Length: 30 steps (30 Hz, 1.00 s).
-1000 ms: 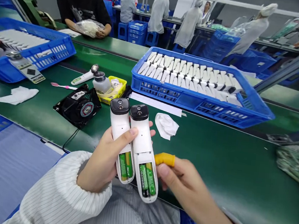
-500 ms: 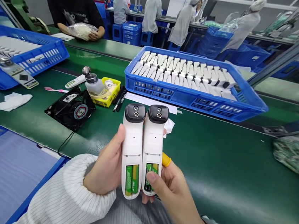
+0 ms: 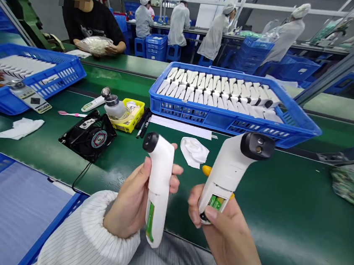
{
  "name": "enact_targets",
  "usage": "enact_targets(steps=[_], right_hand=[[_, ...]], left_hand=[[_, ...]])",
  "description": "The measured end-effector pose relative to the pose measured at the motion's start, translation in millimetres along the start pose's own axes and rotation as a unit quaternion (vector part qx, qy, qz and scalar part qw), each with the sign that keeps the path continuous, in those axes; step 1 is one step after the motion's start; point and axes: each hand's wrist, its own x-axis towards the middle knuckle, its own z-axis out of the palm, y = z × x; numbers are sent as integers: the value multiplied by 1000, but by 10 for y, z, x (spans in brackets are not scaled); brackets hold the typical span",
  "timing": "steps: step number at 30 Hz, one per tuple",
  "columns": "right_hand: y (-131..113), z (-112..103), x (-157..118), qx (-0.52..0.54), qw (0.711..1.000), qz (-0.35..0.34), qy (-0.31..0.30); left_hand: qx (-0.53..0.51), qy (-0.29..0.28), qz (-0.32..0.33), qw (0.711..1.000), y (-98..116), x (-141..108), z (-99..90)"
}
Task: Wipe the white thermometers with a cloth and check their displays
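Two white infrared thermometers with black heads are in my hands, apart from each other. My left hand (image 3: 135, 199) is closed round the left thermometer (image 3: 161, 169), which is turned side-on and shows a strip of green battery in its open compartment. In my right hand (image 3: 218, 217) the other thermometer (image 3: 228, 167) leans to the right, its two round sensor windows facing me. Green batteries (image 3: 216, 201) show in its uncovered handle, and my right thumb presses at their lower end. Yellow finger cots cover fingers of that hand. A crumpled white cloth (image 3: 194, 152) lies behind, between the two thermometers.
A blue crate (image 3: 194, 114) of white thermometers stands behind; another crate (image 3: 66, 72) is at left, with someone's hand at it. A black fan (image 3: 89, 136), yellow basket (image 3: 134, 121), metal-topped bottle (image 3: 114, 107) and pens are left of centre. A person across the bench holds a bag (image 3: 97, 45).
The two thermometers were side by side, battery compartments facing me. My right hand has carried its thermometer right and tilted it; the left one has been turned side-on.
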Motion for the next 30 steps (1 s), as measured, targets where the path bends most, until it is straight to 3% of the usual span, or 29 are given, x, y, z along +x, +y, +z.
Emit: enact_targets(steps=[7,12,15,25,30], right_hand=[[19,-13,-33,-24,999,28,-35],[98,47,-61,59,993,72,-68],[118,103,-53,81,990,104,-55],[205,177,-55,119,986,104,-59],[239,181,-52,128,985,97,-59]], left_hand=[[1,-35,27,999,-18,-2,40],[37,-27,64,997,-46,-1,24],[78,-17,75,994,-70,-20,9],[104,3,25,994,-104,-60,3],[127,15,32,991,-106,-53,32]])
